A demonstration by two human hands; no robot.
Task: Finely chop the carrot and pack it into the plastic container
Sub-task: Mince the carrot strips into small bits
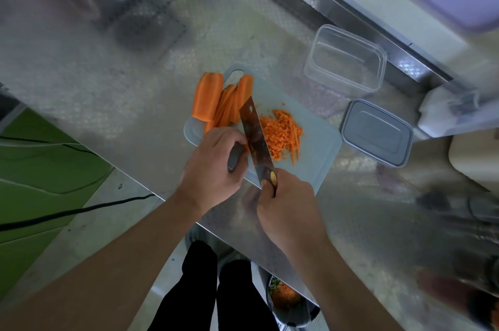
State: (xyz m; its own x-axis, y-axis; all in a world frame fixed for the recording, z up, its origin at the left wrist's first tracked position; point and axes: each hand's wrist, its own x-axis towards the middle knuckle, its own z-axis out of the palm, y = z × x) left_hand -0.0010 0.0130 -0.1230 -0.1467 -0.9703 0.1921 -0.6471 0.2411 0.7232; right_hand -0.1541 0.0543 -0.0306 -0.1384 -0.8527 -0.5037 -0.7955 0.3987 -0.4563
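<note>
The right hand [286, 205] is curled round the handle of a cleaver [256, 141], whose broad blade stands edge-down on the pale cutting board [321, 152] and runs away from the hand. The left hand [213, 166] sits just beside the blade on its left, fingers bent under and knuckles close to the steel, pressing down on a bundle of carrot sticks [225, 106] that reaches out beyond the fingertips; how firmly it grasps them cannot be told. Beyond the left hand, at the board's far corner, lies a thick uncut carrot piece [207, 97] beside the sticks. On the other side of the blade, just beyond the right hand, a heap of finely chopped carrot [280, 134] lies on the board with a few longer slivers at its edge. Farther out past the right hand, off the board on the metal counter [108, 82], stands the clear plastic container [345, 60], open, and nearer, to its right, its grey lid [376, 133] lies flat.
</note>
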